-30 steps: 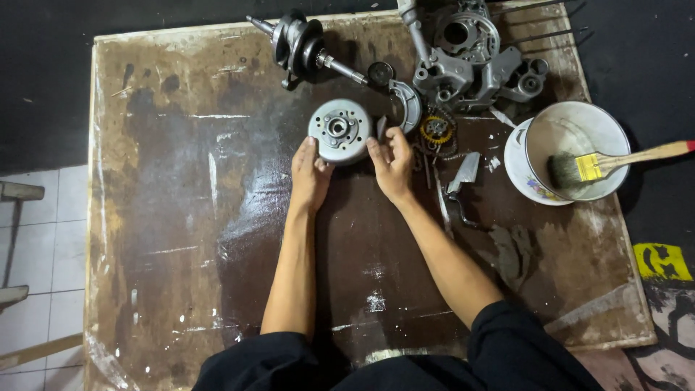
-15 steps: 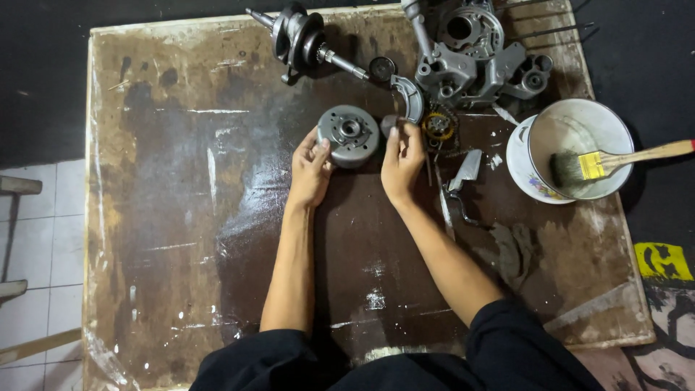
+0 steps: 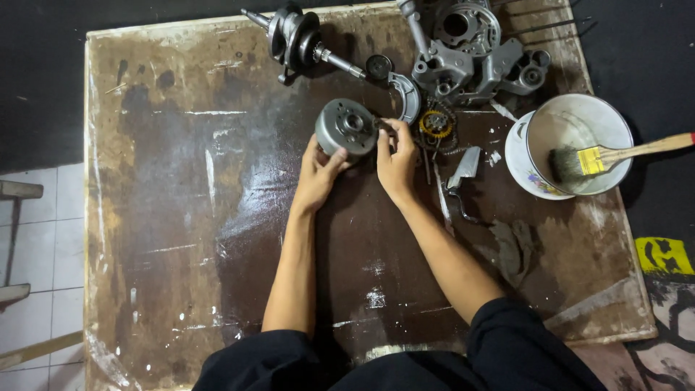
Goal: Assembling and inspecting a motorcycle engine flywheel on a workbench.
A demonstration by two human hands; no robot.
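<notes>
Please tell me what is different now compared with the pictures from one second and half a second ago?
The round metal flywheel has been tipped up from face-up so its face points toward the right hand. The left hand still grips it; the right hand's fingers now work at its edge. The crankshaft, engine casing, bucket and brush stayed.

Dull grey round metal flywheel (image 3: 347,127); stained dark-brown wooden board (image 3: 181,217) with white streaks; white bowl (image 3: 572,145); yellow-banded, tan-handled paintbrush (image 3: 608,156); brass-yellow toothed gear (image 3: 435,124).
</notes>
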